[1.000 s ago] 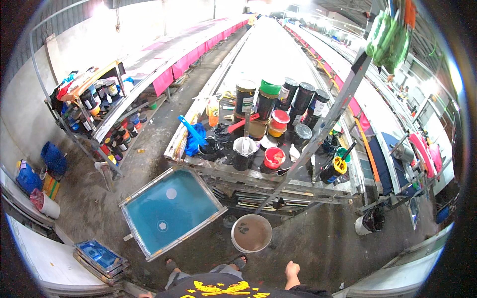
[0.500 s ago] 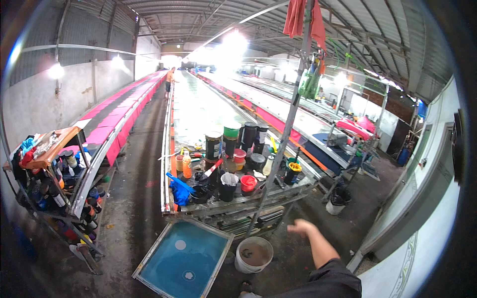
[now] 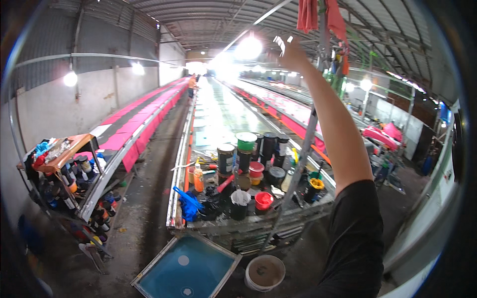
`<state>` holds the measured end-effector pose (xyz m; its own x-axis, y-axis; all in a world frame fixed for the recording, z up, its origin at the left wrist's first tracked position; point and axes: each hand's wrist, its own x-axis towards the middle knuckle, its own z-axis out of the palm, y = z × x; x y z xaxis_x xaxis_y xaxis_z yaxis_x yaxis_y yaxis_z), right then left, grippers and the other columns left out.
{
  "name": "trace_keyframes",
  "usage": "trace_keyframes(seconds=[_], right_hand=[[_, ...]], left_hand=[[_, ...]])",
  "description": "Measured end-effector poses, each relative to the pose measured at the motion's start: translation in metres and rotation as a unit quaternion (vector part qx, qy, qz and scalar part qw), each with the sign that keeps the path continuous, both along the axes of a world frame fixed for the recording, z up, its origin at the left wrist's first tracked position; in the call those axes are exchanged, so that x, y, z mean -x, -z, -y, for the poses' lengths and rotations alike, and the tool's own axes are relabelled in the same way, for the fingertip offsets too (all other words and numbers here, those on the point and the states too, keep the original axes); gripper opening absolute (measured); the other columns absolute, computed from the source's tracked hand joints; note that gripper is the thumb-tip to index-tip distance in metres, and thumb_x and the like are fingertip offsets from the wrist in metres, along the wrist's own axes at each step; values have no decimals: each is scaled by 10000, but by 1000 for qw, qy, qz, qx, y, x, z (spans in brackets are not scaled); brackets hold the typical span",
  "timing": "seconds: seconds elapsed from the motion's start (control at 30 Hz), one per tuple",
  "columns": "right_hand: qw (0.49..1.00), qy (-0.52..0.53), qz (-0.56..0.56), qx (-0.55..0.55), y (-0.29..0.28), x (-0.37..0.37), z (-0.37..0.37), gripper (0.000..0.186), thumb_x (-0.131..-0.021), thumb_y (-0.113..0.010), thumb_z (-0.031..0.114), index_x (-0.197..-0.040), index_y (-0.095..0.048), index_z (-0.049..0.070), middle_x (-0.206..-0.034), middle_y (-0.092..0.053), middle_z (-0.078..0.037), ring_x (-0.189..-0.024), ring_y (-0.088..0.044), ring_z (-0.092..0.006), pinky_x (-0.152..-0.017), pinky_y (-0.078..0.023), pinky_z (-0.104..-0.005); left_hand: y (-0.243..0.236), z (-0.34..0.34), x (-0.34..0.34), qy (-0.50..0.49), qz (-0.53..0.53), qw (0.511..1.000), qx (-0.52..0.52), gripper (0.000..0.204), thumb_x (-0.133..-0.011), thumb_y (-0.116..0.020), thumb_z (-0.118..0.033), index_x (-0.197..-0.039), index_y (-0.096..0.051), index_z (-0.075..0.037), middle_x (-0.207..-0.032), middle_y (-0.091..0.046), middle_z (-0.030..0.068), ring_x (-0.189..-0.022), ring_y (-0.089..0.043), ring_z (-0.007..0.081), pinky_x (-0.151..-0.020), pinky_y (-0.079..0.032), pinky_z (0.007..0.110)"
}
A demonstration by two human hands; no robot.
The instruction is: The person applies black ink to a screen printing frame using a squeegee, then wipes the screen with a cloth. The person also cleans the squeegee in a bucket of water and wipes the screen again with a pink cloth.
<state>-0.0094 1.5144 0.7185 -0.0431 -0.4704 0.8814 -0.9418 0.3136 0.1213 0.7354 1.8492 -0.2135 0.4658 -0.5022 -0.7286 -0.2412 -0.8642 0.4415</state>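
Note:
My right hand (image 3: 294, 55) is raised high in front of the far lamps, at the end of a bare forearm and a black sleeve. Its fingers look apart, with bright white strips between them, and I make out nothing held. Just right of it, red cloths (image 3: 318, 17) hang from a metal post (image 3: 303, 164). My left hand is out of view. Below stands a long printing table (image 3: 218, 107), its near end crowded with black tubs (image 3: 226, 158), a green-lidded tub (image 3: 245, 141), a red pot (image 3: 264, 200) and an orange bottle (image 3: 198, 179).
A blue framed screen (image 3: 186, 268) leans at the table's near end, beside a white bucket (image 3: 265, 273) of murky liquid. At left is a pink-covered table (image 3: 124, 134) with a cluttered rack (image 3: 74, 159). A person (image 3: 192, 86) stands far down the aisle.
My right hand has swung up from low beside the bucket to high near the hanging cloths. The view has tilted and shifted slightly. The distant person has changed posture.

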Motion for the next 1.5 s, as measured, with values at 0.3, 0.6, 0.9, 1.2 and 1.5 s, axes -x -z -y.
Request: trace_keyframes(seconds=[0.3,0.6,0.9,1.2,1.5], right_hand=[[979,37,125,158,-97,57,54,822,-862,-608,506,-1441,-475,-63,-1379,-529,-386,-1343,-464,-534,-1176,-317,-549],[981,-99,62,154,-155,76,98,515,-939,-616,369,-1317,-621,19,-1261,-636,-265,-1169,-627,-412,-1054,-463,-487],[880,-441,-142,104,-44,-251,53,479,-995,-627,298,-1355,-587,-14,-1431,-554,-195,-1334,-533,-337,-1106,-434,-414],[820,-455,-312,150,8,-444,-8,583,-812,-658,221,-1341,-572,-8,-1424,-529,-216,-1325,-473,-394,-1188,-315,-455],[645,-733,-60,208,183,-625,-73,537,-775,-661,99,-1249,-530,-117,-1249,-521,-246,-1104,-586,-394,-915,-542,-446]], left_hand=[[-72,25,86,-45,20,997,64,467,-1006,-573,-446,-1046,-670,10,-906,-695,108,-798,-651,257,-717,-517,437],[-77,44,98,-66,8,994,92,400,-1003,-601,-411,-1145,-638,-38,-972,-682,90,-812,-651,225,-704,-521,395],[-83,6,24,-120,-2,984,132,379,-1001,-629,-375,-1244,-607,-86,-1038,-670,72,-825,-652,193,-690,-526,353],[-204,96,-31,-221,-271,840,416,444,-994,-668,-363,-1319,-576,-76,-1159,-643,93,-853,-638,169,-712,-536,278],[-403,141,-100,-144,-332,732,577,625,-1017,-620,-435,-1488,-431,-69,-1289,-603,110,-984,-663,237,-806,-567,364]])
